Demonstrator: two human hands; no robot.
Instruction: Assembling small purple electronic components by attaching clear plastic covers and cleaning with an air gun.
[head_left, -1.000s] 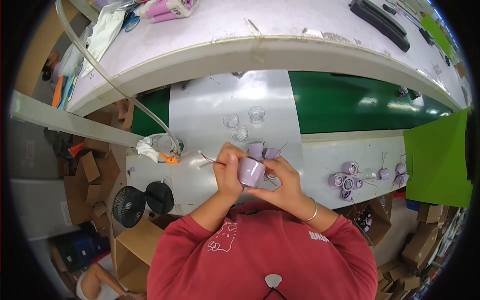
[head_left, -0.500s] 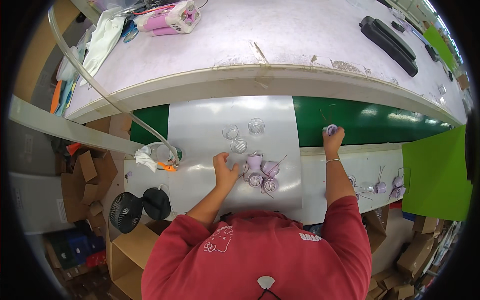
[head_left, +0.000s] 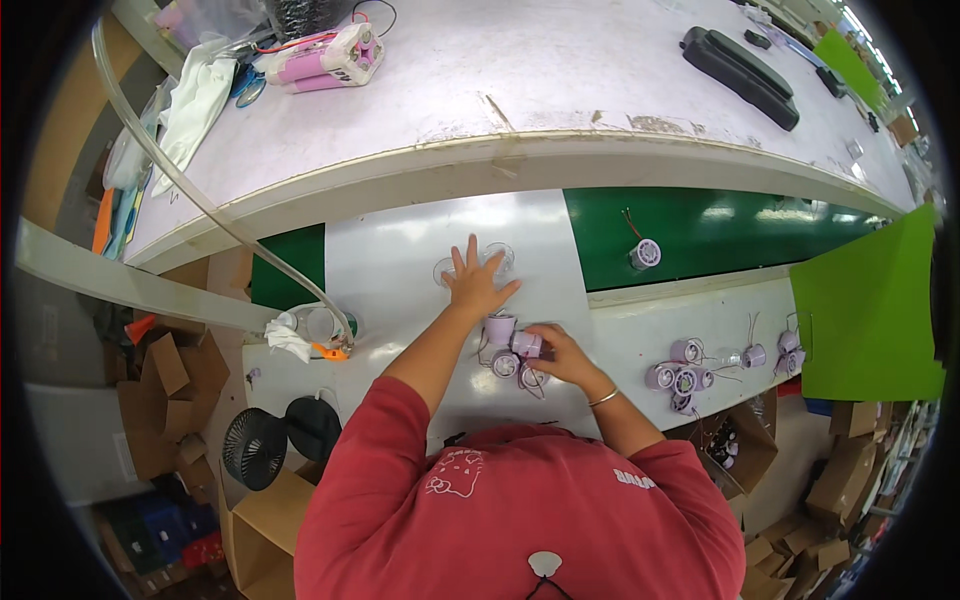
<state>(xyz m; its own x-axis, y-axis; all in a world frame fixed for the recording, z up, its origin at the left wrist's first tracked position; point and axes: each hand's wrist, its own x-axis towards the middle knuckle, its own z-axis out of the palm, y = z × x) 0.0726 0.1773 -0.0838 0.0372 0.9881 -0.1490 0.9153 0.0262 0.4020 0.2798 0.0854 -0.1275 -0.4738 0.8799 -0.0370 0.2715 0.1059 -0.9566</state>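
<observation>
My left hand [head_left: 478,288] reaches over the clear round cups [head_left: 503,254] on the grey sheet, its fingers spread. The cups are partly hidden beneath it, and I cannot tell whether it touches them. My right hand [head_left: 562,355] has its fingers closed around a lilac cylindrical part [head_left: 526,344] in a small cluster. Beside that piece stands another lilac part [head_left: 499,329], and more with round slotted ends and thin wires [head_left: 505,366] lie nearer me. A single lilac part with red wires [head_left: 645,254] sits on the green belt to the right.
Several wired lilac parts [head_left: 684,380] lie on the right of the bench. A green panel [head_left: 866,310] stands at the far right. A raised white shelf [head_left: 560,90] spans the back. At left are a clear hose [head_left: 200,205] and a black fan [head_left: 254,448].
The lilac part in my right hand was let go onto the green belt. That hand came back left to the cluster. My left hand moved forward over the clear cups and spread its fingers.
</observation>
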